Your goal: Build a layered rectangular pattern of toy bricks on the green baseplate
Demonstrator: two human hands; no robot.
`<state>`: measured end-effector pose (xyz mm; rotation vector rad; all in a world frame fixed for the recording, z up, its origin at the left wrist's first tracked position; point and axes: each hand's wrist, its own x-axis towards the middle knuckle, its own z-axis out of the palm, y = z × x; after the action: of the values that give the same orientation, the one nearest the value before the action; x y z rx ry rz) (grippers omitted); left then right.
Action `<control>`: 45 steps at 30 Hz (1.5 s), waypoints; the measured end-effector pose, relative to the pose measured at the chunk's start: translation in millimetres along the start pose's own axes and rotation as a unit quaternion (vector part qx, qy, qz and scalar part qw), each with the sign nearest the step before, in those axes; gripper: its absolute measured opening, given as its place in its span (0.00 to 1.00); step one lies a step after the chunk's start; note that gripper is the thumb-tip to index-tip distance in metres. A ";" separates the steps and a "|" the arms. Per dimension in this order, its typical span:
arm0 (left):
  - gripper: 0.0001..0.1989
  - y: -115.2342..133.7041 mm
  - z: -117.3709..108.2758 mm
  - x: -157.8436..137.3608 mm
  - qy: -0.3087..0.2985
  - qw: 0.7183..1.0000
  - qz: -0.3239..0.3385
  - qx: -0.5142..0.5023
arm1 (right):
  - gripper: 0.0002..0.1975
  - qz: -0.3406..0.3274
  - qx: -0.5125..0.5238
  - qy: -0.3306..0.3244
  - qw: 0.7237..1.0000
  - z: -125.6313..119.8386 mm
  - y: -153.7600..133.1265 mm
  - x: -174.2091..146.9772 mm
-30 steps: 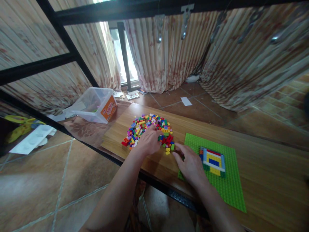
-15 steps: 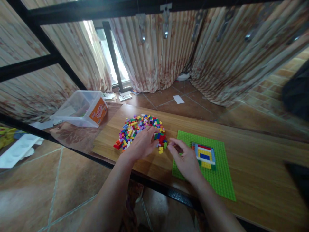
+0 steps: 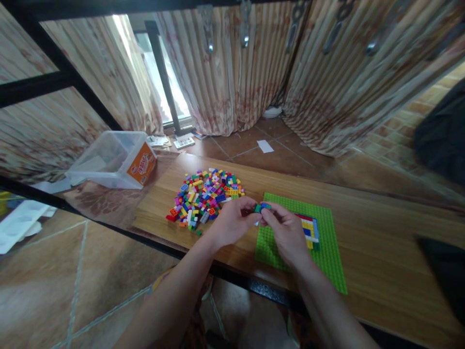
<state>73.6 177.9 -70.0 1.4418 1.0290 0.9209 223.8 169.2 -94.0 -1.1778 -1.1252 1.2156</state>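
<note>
In front of me, my left hand [image 3: 233, 222] pinches a small green brick [image 3: 257, 208] between thumb and fingers. My right hand [image 3: 289, 233] grips a blue brick [image 3: 266, 205] right beside the green one. The two bricks look to be touching, but whether they are joined I cannot tell. Both hands hover around the left side of a green studded baseplate [image 3: 332, 271]. On that plate sits a flat build of red, white, yellow, blue and green bricks [image 3: 309, 232], partly hidden by my right hand. A pile of loose coloured bricks [image 3: 203, 194] spreads out to the left.
A clear plastic box [image 3: 109, 162] with an orange label stands left of the wooden tabletop [image 3: 381, 232]. The table's black front edge [image 3: 250, 286] runs below my forearms. A dark flat object [image 3: 445, 266] is at the far right.
My left hand has left the brick pile and moved right to meet my right hand. Green and blue bricks now show between the fingers. The view has shifted slightly.
</note>
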 end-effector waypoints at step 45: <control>0.09 -0.3 0.6 5.4 0.052 0.994 -0.006 0.098 | 0.20 0.061 0.041 -0.035 0.997 -6.8 7.3 -0.1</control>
<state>75.8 182.9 -70.4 1.5608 1.2333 0.9142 230.1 168.8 -101.7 -1.1642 -1.0572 1.3926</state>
